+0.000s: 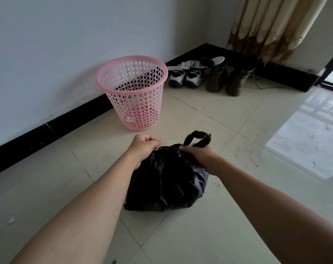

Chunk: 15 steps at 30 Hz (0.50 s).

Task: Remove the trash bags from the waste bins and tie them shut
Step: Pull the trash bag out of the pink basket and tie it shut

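Black plastic trash bag (165, 183) seen on tiled floor (228, 225), already out of pink perforated plastic waste bin (132, 92), which stands unlined. Bag neck gripped by left hand (144, 149); twisted loop clasped by right hand (199, 157). Knot judged unfinished.

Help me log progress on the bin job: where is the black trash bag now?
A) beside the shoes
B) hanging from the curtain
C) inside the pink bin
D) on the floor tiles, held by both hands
D: the black trash bag sits on the floor tiles in front of the pink bin, with the left hand and right hand gripping its top.
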{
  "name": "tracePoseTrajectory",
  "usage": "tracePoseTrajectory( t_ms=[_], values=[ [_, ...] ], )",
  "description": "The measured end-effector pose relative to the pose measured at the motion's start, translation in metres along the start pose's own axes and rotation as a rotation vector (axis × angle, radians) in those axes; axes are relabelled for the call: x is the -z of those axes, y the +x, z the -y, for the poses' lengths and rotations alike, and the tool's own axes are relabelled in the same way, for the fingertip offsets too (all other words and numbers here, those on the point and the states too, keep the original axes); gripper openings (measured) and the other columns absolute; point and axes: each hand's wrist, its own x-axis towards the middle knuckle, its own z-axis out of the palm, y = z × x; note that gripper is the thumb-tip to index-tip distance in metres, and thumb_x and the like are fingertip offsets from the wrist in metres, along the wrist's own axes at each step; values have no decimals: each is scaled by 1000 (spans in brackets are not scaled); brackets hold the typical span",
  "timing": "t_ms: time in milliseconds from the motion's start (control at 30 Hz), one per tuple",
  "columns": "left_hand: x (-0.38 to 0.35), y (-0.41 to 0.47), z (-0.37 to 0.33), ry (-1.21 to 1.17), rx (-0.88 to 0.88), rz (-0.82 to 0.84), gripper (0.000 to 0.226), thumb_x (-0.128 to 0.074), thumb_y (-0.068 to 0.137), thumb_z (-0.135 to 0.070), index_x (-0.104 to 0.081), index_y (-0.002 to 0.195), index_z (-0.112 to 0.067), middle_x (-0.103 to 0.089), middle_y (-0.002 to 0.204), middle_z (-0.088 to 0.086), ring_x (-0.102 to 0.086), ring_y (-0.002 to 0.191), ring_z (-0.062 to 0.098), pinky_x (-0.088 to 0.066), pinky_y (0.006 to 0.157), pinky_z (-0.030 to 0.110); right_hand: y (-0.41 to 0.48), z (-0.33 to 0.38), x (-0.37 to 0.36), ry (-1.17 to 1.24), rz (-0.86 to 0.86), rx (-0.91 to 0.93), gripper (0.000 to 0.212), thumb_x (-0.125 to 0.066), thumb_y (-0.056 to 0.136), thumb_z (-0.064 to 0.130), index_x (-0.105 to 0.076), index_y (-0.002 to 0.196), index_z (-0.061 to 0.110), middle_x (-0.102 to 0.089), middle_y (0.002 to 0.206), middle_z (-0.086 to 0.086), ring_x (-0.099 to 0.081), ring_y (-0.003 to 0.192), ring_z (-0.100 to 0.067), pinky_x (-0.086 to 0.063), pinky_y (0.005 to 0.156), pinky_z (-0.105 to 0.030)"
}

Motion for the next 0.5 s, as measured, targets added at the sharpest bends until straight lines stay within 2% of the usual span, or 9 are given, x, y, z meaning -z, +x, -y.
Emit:
tracePoseTrajectory(
  t_ms=[100, 200, 267, 333, 433, 500],
  values=[
    [-7, 4, -2, 24, -70, -27, 9, -67, 86, -16, -67, 85, -7, -66, 89, 11, -57, 78, 19, -49, 79, 30, -6, 6, 4, 47, 93, -74, 30, -73, 82, 37, -67, 90, 9, -65, 70, -4, -67, 63, -19, -50, 53, -27],
    [-20, 5, -1, 89, -76, 50, 14, -65, 88, -21, -71, 94, -10, -71, 101, 7, -65, 94, 19, -49, 94, 32, -8, 11, 7, 102, 58, -110, 38, -58, 90, 45, -65, 86, 8, -61, 67, -5, -65, 66, -22, -47, 56, -28],
    [-28, 3, -1, 103, -86, 87, 17, -62, 90, -21, -72, 100, -11, -71, 105, 5, -64, 101, 19, -48, 98, 31, -8, 11, 7, 128, 23, -124, 43, -49, 95, 46, -62, 84, 6, -60, 65, -6, -63, 64, -23, -45, 56, -28],
    [-33, 3, 1, 135, -101, 119, 16, -65, 88, -22, -72, 99, -11, -70, 99, 7, -66, 97, 22, -50, 93, 31, -11, 12, 9, 102, -9, -125, 45, -44, 97, 44, -61, 80, 6, -62, 64, -7, -62, 61, -22, -44, 56, -27],
    [-39, 2, 1, 253, -101, 226, 23, -79, 75, -28, -74, 93, -13, -69, 83, 7, -66, 79, 22, -52, 81, 30, -13, 12, 14, 48, -43, -104, 44, -43, 97, 41, -61, 73, 9, -64, 67, -6, -60, 59, -21, -42, 59, -28],
    [-44, 2, 2, 389, -107, 267, 24, -84, 68, -31, -74, 86, -20, -70, 85, 5, -67, 80, 21, -53, 81, 30, -13, 11, 19, 45, -79, -94, 42, -43, 98, 38, -62, 78, 7, -63, 71, -8, -59, 62, -22, -44, 60, -30]
  ],
)
